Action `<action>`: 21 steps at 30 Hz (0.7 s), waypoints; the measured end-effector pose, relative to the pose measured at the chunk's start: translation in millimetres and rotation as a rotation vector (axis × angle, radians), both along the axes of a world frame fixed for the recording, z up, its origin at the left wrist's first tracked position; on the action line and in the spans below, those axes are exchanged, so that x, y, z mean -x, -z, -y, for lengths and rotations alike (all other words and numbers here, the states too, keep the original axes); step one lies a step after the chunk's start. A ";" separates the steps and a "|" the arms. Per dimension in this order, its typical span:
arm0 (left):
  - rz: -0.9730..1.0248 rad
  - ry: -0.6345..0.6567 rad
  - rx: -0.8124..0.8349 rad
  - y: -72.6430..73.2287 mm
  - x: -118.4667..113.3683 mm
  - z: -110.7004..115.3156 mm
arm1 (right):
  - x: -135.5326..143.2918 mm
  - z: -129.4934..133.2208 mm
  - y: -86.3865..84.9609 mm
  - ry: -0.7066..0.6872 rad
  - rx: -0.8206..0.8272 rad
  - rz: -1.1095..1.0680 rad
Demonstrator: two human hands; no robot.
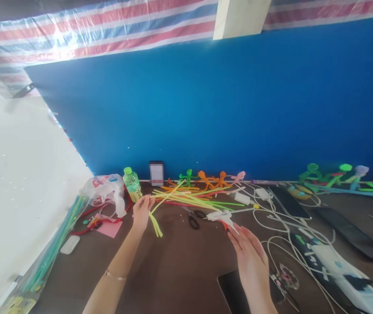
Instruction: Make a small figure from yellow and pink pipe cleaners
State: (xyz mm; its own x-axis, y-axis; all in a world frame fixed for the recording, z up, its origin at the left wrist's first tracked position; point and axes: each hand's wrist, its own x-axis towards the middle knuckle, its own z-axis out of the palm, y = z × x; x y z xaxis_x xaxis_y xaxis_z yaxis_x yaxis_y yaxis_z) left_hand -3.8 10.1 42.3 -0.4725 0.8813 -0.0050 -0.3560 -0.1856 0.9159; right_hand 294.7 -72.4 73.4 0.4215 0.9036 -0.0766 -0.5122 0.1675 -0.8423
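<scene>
My left hand [142, 213] is closed, fingertips pinched on yellow pipe cleaners [155, 224]; some ends hang down and one sticks up to the right. More loose pipe cleaners [193, 199] in yellow, orange, red and green lie in a pile just behind. My right hand [249, 255] has its fingers stretched out, with the tips at the handle of a white glue gun [219, 216]. A glue stick juts from the gun's back end. Between the hands lie dark-handled scissors [193, 219].
Pipe-cleaner figures in green [189, 176], orange [207, 179] and pink [238, 177] stand along the blue panel [206, 109]. A green-capped bottle [131, 185] and plastic bag [104, 189] are at left. White cables [282, 222], a power strip [337, 266] and a dark tablet [234, 290] lie right.
</scene>
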 end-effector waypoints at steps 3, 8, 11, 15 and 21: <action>-0.229 0.046 0.143 -6.3 1.2 -40.4 | -32.4 19.9 10.1 0.009 0.081 0.163; -0.733 0.064 0.087 3.8 -9.1 -48.9 | -87.0 49.7 57.2 -0.081 0.145 0.759; -1.420 0.328 -0.039 17.2 -26.3 -41.2 | -101.0 61.5 72.1 -0.405 0.071 1.292; -1.662 0.474 -0.020 25.3 -42.1 -46.1 | -90.0 65.8 58.7 -0.763 0.057 1.715; -1.558 0.521 -0.001 15.5 -41.2 -59.2 | -73.5 59.8 51.3 -0.999 0.110 1.775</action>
State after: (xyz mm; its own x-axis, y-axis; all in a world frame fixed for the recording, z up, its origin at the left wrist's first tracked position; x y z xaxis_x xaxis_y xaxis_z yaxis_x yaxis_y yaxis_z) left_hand 37.4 69.3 26.8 0.3087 0.9370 0.1635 0.8327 -0.3493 0.4296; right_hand 368.2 -132.2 22.2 -0.4592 0.8417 -0.2839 0.8540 0.3303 -0.4020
